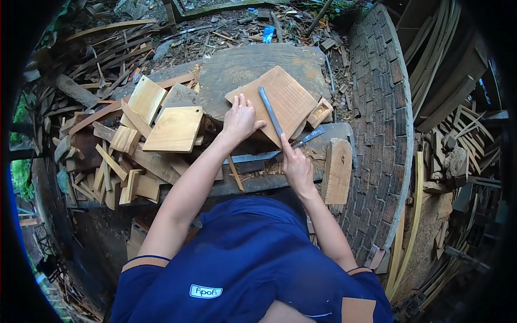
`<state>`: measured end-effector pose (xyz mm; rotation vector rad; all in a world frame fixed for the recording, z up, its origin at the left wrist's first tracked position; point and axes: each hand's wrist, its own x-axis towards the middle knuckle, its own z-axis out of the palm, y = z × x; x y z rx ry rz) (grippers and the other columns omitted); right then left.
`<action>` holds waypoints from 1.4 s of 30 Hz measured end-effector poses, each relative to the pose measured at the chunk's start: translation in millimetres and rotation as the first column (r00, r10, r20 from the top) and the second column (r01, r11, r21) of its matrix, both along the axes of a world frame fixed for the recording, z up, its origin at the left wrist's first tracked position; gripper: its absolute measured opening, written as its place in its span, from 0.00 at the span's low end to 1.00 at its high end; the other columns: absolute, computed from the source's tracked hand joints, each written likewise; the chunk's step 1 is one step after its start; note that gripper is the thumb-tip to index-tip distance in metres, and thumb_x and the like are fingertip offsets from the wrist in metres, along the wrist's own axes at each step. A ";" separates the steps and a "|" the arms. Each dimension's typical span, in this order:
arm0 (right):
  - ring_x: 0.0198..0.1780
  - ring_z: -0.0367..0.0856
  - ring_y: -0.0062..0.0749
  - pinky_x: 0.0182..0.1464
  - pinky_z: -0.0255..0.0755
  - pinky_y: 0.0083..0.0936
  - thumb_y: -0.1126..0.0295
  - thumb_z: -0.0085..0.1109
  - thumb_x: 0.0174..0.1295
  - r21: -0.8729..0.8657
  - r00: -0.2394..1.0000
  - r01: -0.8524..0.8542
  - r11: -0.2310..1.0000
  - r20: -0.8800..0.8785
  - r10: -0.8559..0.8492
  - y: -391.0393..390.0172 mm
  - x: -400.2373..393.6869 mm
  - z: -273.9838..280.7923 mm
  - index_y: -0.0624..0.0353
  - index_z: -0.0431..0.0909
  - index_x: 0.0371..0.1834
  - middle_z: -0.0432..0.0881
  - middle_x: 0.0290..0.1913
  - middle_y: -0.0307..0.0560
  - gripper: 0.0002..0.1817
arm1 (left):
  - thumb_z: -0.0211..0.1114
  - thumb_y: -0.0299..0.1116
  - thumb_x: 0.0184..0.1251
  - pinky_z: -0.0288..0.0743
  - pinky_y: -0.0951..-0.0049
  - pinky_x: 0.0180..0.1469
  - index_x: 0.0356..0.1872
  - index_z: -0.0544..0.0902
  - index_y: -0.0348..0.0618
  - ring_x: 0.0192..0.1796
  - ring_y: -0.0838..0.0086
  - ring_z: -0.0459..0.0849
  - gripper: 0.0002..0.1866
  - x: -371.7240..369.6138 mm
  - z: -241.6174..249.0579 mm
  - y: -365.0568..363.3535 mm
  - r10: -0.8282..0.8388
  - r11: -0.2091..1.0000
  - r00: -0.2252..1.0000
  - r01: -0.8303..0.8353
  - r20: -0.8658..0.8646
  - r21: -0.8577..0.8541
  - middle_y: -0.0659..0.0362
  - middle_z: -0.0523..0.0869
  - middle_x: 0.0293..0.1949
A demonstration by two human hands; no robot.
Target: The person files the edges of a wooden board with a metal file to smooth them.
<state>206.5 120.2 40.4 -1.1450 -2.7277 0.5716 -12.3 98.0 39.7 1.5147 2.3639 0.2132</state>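
A square wooden board (288,102) lies tilted on the workbench (226,70). My left hand (241,119) rests on the board's left edge, its fingers spread over the wood. A long grey metal file or bar (270,110) crosses the board's face. My right hand (298,166) is closed round the near end of this tool, with the index finger stretched along it. Just right of the board's lower corner lies a dark flat blade (311,136). Below the board, partly hidden, is a saw blade (250,157).
Two pale boards with holes (173,130) (144,99) lean at the left, above a heap of wood offcuts (116,172). A thick wood block (338,171) stands at the right, beside a brick wall (379,107). Timber strips (414,215) lie farther right.
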 end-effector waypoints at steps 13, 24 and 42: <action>0.28 0.80 0.58 0.33 0.74 0.51 0.74 0.51 0.64 0.001 1.000 -0.018 1.000 0.021 0.018 0.6 5.7 4.3 0.42 0.64 0.72 0.78 0.29 0.60 0.31 | 0.77 0.60 0.38 0.70 0.58 0.66 0.54 0.70 0.13 0.68 0.37 0.65 0.55 3.7 -0.8 3.9 -0.065 0.998 0.994 0.065 -0.092 0.000 0.23 0.67 0.61; 0.28 0.80 0.58 0.33 0.74 0.51 0.75 0.50 0.63 0.018 0.998 0.004 1.000 0.063 -0.005 -4.8 8.2 3.2 0.41 0.64 0.72 0.77 0.26 0.60 0.32 | 0.78 0.59 0.35 0.70 0.59 0.66 0.57 0.68 0.13 0.69 0.39 0.64 0.58 4.0 -10.9 5.0 -0.025 1.000 0.997 0.025 -0.070 0.006 0.23 0.65 0.63; 0.28 0.80 0.58 0.34 0.75 0.50 0.71 0.49 0.67 0.091 0.995 0.093 0.992 -0.039 -0.090 54.8 -26.0 -19.1 0.45 0.65 0.71 0.78 0.26 0.60 0.27 | 0.74 0.67 0.32 0.66 0.55 0.68 0.56 0.67 0.11 0.68 0.33 0.63 0.63 8.4 -5.7 3.7 -0.087 0.996 0.987 0.087 -0.133 -0.005 0.20 0.65 0.61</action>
